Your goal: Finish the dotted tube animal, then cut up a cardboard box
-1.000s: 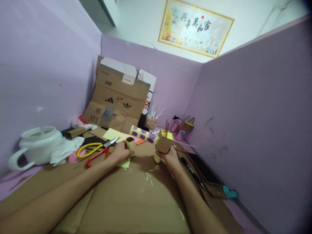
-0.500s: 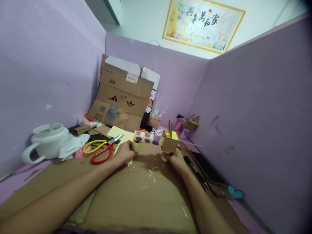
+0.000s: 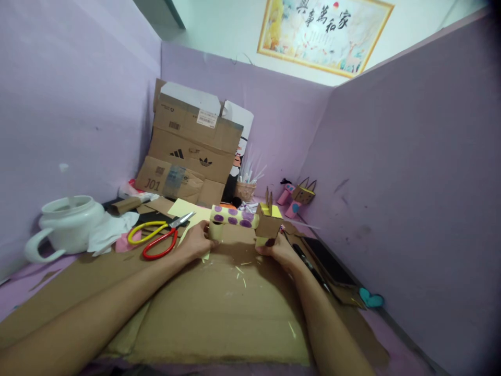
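A cardboard-tube animal stands on the cardboard sheet (image 3: 219,329). Its body is a pale yellow tube (image 3: 234,216) with purple dots, lying level. A brown cardboard box head (image 3: 269,224) with upright ears is at its right end. My left hand (image 3: 198,243) has its fingers closed around the pale yellow leg (image 3: 216,233) under the left end. Below the head, my right hand (image 3: 279,251) pinches the other yellow leg (image 3: 260,242), which shows a dark purple patch. The fingers hide part of both legs.
Scissors (image 3: 158,237) with yellow and red handles lie left of my left hand. Further left are a white teapot-like jug (image 3: 72,224) and crumpled tissue (image 3: 113,232). A black pen (image 3: 311,267) lies to the right. A flattened carton (image 3: 191,146) leans at the back.
The view has shifted slightly, so everything sits a little further left and higher. Both hands stay at the animal's legs; more of the right leg's purple patch shows.
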